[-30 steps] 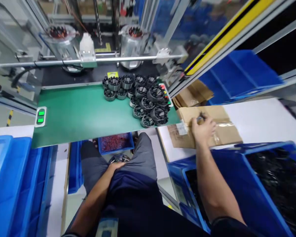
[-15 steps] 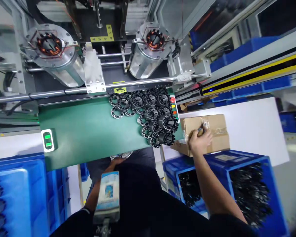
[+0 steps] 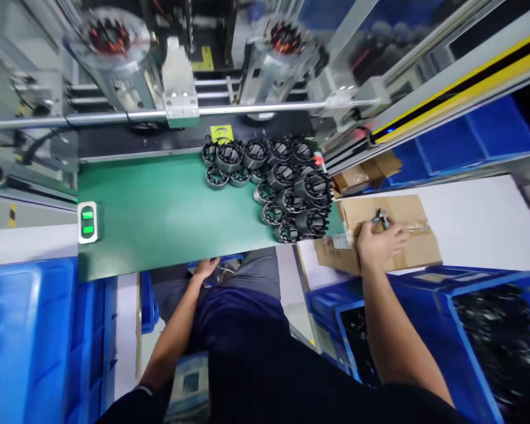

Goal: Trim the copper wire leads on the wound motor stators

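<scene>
My right hand (image 3: pixel 380 244) is over the top of a taped cardboard box (image 3: pixel 410 212) at the right end of the bench. Between its thumb and fingers is a small hand tool (image 3: pixel 381 219), dark with a pale bluish part, perhaps snips; blur hides its exact kind. My left hand (image 3: pixel 206 269) is low by my lap, under the front edge of the green bench top (image 3: pixel 159 218). Its fingers look stretched out, beside a shiny object (image 3: pixel 224 272) that I cannot make out. Several black slotted rings (image 3: pixel 282 174) are grouped on the bench's right half, some stacked.
Behind the bench, a machine carries two metal cylinders (image 3: pixel 126 70) with copper-wound cores on top. A metal rail (image 3: pixel 247 110) crosses in front of them. A green-lit button box (image 3: pixel 87 222) sits at left. Blue bins (image 3: pixel 463 291) with dark parts stand right, more bins (image 3: pixel 35 318) left.
The view has shifted, so the bench appears higher. My right hand stays over the cardboard box, and the tool shows more clearly. More of my left hand shows below the bench edge.
</scene>
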Demonstrator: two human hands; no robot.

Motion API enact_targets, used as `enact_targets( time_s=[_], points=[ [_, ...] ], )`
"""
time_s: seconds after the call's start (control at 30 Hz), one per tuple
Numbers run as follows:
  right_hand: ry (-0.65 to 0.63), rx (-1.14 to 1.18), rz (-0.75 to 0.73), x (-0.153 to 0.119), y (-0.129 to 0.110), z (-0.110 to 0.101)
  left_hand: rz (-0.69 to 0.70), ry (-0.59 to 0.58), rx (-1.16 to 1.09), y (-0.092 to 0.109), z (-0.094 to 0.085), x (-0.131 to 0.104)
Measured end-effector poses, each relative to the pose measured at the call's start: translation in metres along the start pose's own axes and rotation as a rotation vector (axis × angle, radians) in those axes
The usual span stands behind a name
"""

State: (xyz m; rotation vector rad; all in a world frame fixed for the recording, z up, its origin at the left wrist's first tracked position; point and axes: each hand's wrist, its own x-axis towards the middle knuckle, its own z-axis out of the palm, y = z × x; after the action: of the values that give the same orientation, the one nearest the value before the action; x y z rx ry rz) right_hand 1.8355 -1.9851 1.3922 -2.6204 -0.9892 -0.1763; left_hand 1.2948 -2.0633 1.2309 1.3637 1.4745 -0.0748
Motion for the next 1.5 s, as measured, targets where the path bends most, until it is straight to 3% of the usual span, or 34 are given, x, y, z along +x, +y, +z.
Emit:
enact_targets(
  time_s=[0.1,0.23,0.3,0.4,0.47,0.53,0.63,0.83,1.5],
  points=[
    [0.032,0.076,0.019,-0.007,-0.008,0.001,0.101,0.062,-0.015,0.019,-0.035,-0.037],
    [0.082,0.143,0.029,-0.010,-0.016,0.000,0.327,0.048,-0.023,0.040,-0.089,-0.127],
    [0.085,0.154,0.027,-0.013,-0.017,0.001,0.421,0.116,-0.027,0.050,-0.122,-0.170],
    [0.066,0.155,0.010,-0.017,-0.018,0.005,0.460,0.452,-0.027,0.068,-0.173,-0.198],
    [0.067,0.145,-0.011,-0.019,-0.019,0.006,0.420,0.731,-0.009,0.078,-0.198,-0.191],
    [0.074,0.137,-0.036,-0.019,-0.020,0.006,0.359,0.961,0.027,0.084,-0.211,-0.174],
    [0.091,0.148,-0.068,-0.018,-0.020,0.006,0.316,1.136,0.103,0.087,-0.212,-0.150],
    [0.133,0.137,-0.090,-0.015,-0.019,0.013,0.290,1.245,0.158,0.081,-0.200,-0.147],
    [0.198,0.083,-0.161,-0.014,-0.020,0.019,0.328,1.309,0.014,0.078,-0.196,-0.152]
  ],
)
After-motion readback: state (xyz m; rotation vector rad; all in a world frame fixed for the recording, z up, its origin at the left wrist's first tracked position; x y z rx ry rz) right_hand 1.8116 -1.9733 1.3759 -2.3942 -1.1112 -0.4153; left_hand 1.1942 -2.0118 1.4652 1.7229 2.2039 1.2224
